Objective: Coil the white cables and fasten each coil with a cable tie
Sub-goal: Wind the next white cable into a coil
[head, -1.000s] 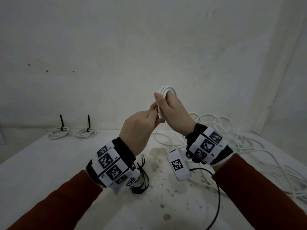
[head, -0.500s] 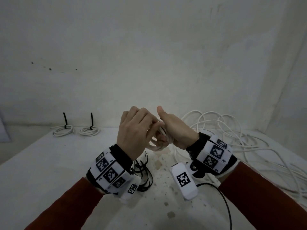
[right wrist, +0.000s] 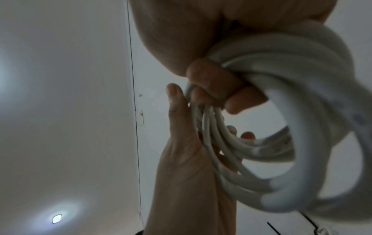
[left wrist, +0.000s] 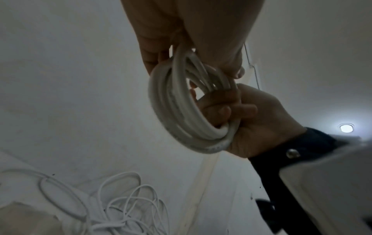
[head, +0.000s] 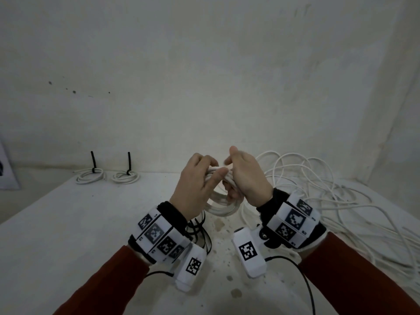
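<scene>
While both hands [head: 200, 185] grip it, the coil [head: 221, 206] hangs above the table [head: 68, 223].

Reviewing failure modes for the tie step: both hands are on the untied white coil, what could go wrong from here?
1. The coil has no tie on it; the left hand and right hand alone hold the loops, so freeing one could let them spring apart.
2. The spare black ties lie under the left wrist, an awkward reach.
3. The loose cable pile nearby could snag.
</scene>
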{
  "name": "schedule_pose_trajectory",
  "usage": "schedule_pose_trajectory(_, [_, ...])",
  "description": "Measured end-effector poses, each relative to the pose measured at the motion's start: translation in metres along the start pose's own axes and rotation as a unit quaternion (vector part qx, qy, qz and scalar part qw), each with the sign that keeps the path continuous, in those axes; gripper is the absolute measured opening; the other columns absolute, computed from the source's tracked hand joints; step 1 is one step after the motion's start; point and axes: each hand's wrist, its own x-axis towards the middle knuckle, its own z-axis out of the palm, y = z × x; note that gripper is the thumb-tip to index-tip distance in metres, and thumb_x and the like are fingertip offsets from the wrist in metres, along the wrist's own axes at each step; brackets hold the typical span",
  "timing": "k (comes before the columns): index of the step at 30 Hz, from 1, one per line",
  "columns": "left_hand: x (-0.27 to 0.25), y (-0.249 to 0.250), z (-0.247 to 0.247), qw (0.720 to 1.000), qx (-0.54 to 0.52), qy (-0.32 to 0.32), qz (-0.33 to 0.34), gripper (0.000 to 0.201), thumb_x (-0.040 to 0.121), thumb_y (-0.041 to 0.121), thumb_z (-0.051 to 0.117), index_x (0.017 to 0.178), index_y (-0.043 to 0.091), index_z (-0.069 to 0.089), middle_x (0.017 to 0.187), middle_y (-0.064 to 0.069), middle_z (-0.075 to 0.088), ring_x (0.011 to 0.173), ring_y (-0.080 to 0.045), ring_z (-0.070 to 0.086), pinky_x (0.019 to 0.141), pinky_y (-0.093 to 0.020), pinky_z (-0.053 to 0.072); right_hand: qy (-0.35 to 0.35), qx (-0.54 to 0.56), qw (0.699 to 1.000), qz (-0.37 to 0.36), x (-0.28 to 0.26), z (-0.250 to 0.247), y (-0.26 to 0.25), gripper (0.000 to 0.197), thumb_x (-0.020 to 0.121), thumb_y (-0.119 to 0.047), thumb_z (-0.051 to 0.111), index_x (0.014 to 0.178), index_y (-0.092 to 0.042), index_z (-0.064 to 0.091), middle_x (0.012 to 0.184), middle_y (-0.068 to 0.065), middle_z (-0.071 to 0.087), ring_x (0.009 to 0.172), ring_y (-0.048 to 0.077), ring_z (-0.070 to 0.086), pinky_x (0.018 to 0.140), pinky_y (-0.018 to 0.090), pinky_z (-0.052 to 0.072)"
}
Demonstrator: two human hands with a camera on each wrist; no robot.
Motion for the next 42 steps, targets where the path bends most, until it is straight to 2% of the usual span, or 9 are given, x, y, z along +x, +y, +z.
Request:
schedule_pose_trajectory(4, [-0.001,0.004,0.005,0.998,-0.036,0.031,-0.046,0.048,0.091,0.054,0.042,0.075,0.010,0.053,0.063,0.011,0.045,0.062,-0.003,0.048,0.061,-0.010,0.036,0.080,-0.002,0.996,-0.024,0.000,0.003,-0.002,0.030,0.101,-0.037,0.033,0.088,-0.011,0.042,0.082,0.019,0.058,0.030,0.020,0.047,0.033,0.023,0.037])
schedule_pose_trajectory(12, [0.009,0.004,-0.002,0.959,-0.157,0.063,-0.226,0.051,0.094,0.047,0.043,0.078,0.000,0.053,0.063,-0.007,0.050,0.043,-0.006,0.051,0.046,-0.031,0.053,0.116,-0.079,0.978,-0.154,-0.011,0.014,0.011,0.031,0.097,-0.042,0.045,0.084,-0.015,0.052,0.064,-0.003,0.060,0.056,0.011,0.055,0.059,0.030,0.045])
schedule_pose_trajectory(15, [0.006,-0.001,0.000,0.960,-0.128,0.071,-0.239,0.043,0.095,0.048,0.042,0.082,0.009,0.055,0.063,-0.007,0.055,0.048,-0.011,0.054,0.048,-0.033,0.054,0.120,-0.050,0.980,-0.147,-0.013,0.029,0.024,0.033,0.099,-0.044,0.040,0.090,-0.015,0.052,0.067,0.006,0.063,0.057,0.024,0.062,0.055,0.036,0.052])
schedule_pose_trajectory(19, [-0.006,-0.004,0.000,0.961,-0.121,0.060,-0.241,0.028,0.098,0.041,0.041,0.088,0.021,0.058,0.061,0.006,0.053,0.049,-0.005,0.051,0.049,-0.029,0.052,0.137,-0.086,0.981,-0.107,0.003,0.036,0.034,0.045,0.103,-0.038,0.029,0.086,-0.006,0.054,0.074,0.014,0.061,0.057,0.024,0.062,0.038,0.015,0.041])
schedule_pose_trajectory(24, [-0.012,-0.013,-0.008,0.947,-0.148,0.040,-0.282,0.032,0.098,0.041,0.043,0.094,0.017,0.063,0.069,0.006,0.060,0.049,0.000,0.053,0.046,-0.019,0.047,0.123,-0.090,0.982,-0.112,0.010,0.056,0.047,0.039,0.103,-0.035,0.029,0.077,-0.012,0.047,0.068,0.009,0.056,0.063,0.031,0.061,0.052,0.043,0.055])
schedule_pose_trajectory(27, [-0.016,-0.022,-0.013,0.941,-0.160,0.032,-0.297,0.030,0.097,0.038,0.044,0.095,0.016,0.064,0.069,0.007,0.058,0.050,0.001,0.052,0.045,-0.018,0.044,0.113,-0.099,0.981,-0.123,0.013,0.066,0.054,0.038,0.103,-0.035,0.029,0.074,-0.016,0.045,0.068,0.007,0.056,0.062,0.032,0.061,0.055,0.043,0.054])
schedule_pose_trajectory(30, [-0.026,-0.040,-0.016,0.948,-0.125,0.018,-0.292,0.027,0.097,0.040,0.044,0.086,0.023,0.061,0.066,0.005,0.056,0.048,-0.004,0.049,0.048,-0.023,0.043,0.043,-0.110,0.985,-0.128,0.017,0.069,0.063,0.037,0.103,-0.035,0.030,0.080,-0.012,0.046,0.070,0.007,0.057,0.055,0.027,0.062,0.046,0.028,0.046])
schedule_pose_trajectory(35, [-0.049,-0.080,-0.025,0.951,-0.017,0.002,-0.308,0.032,0.097,0.044,0.042,0.082,0.019,0.056,0.066,0.004,0.057,0.054,-0.011,0.050,0.068,-0.038,0.047,-0.092,-0.211,0.969,-0.087,0.035,0.053,0.094,0.022,0.100,-0.027,0.043,0.095,-0.014,0.061,0.083,-0.006,0.060,0.078,0.015,0.057,0.079,0.036,0.048])
schedule_pose_trajectory(42, [-0.060,-0.120,-0.039,0.942,0.088,0.017,-0.322,0.036,0.099,0.040,0.039,0.089,0.011,0.058,0.073,-0.002,0.060,0.059,0.002,0.049,0.059,-0.020,0.028,-0.312,-0.406,0.855,-0.083,0.027,0.037,0.105,0.014,0.083,-0.037,0.071,0.088,-0.024,0.068,0.080,-0.014,0.064,0.069,-0.003,0.054,0.062,0.013,0.038])
